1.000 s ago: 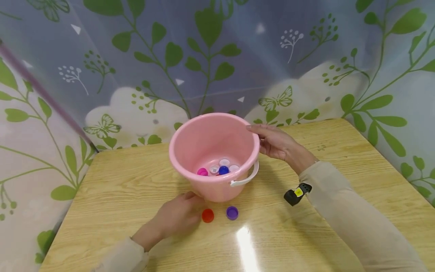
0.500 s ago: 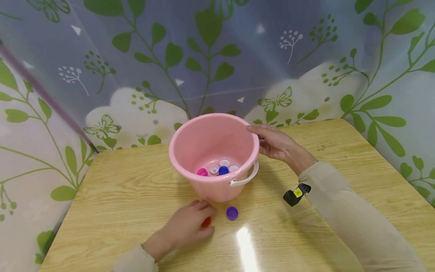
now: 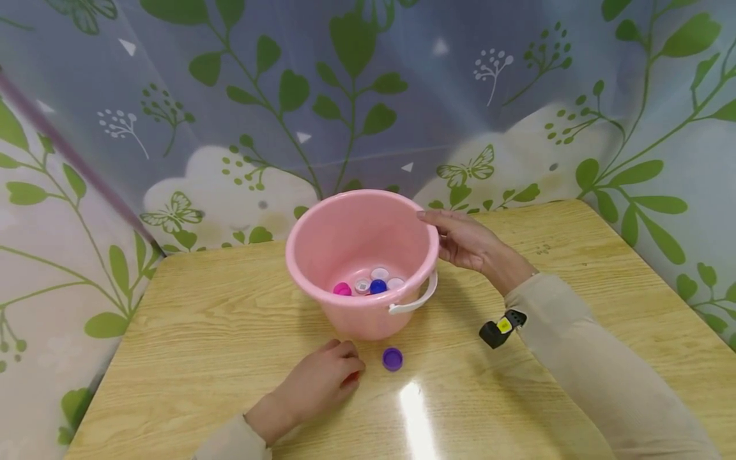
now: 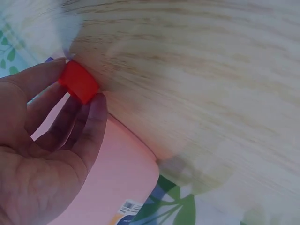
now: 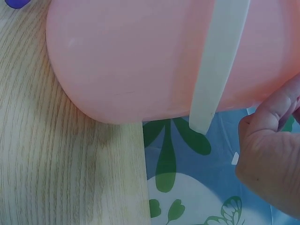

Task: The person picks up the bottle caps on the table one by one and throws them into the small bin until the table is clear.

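Observation:
In the left wrist view a red bottle cap (image 4: 78, 82) is pinched between the thumb and fingertips of my left hand (image 3: 313, 386). From the head camera the hand hides most of that cap, low over the table in front of the pink bucket (image 3: 362, 321). My right hand (image 3: 470, 243) holds the bucket's right side at the rim; in the right wrist view it is partly cut off. A purple bottle cap (image 3: 393, 360) lies on the table, just right of my left fingers. Inside the bucket are a blue cap (image 3: 378, 286), a pink cap (image 3: 342, 289) and several white ones.
The bucket's white handle (image 3: 418, 300) hangs down on its front right side. Beneath everything is a wood-grain table (image 3: 207, 319), backed by a leaf-patterned curtain (image 3: 247, 128). A black strap device (image 3: 501, 328) sits on my right wrist.
My left hand has moved right over the red cap and taken it between thumb and fingers. The bucket, the purple cap and my right hand have stayed in place.

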Tool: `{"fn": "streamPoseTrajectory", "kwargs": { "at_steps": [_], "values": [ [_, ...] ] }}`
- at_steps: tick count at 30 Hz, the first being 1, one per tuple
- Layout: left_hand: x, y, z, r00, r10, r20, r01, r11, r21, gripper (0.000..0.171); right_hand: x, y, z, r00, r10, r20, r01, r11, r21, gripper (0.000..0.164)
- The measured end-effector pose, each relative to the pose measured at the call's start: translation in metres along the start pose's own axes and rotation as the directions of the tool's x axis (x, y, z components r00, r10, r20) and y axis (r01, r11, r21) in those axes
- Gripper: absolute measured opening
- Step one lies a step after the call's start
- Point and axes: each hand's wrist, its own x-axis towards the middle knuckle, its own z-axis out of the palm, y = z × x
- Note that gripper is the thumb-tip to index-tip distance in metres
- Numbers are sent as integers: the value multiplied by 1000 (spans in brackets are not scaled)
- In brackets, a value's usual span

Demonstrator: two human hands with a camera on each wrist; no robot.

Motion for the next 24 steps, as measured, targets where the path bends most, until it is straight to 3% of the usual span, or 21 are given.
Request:
{"fn": "streamPoseTrajectory", "kwargs": {
  "at_steps": [12, 18, 24],
  "values": [
    [0, 4, -7, 999, 36, 15, -36, 999, 18, 7, -1, -1, 1, 1000, -4, -16, 4, 1000, 9, 25],
    [-2, -13, -20, 999, 31, 34, -30, 999, -31, 7, -1, 0, 1, 1000, 1, -15, -1, 1000, 0, 29],
    [-9, -38, -42, 999, -28, -21, 28, 999, -17, 8, 0, 0, 1, 1000, -1, -22, 1, 1000, 3, 29]
  ]
}}
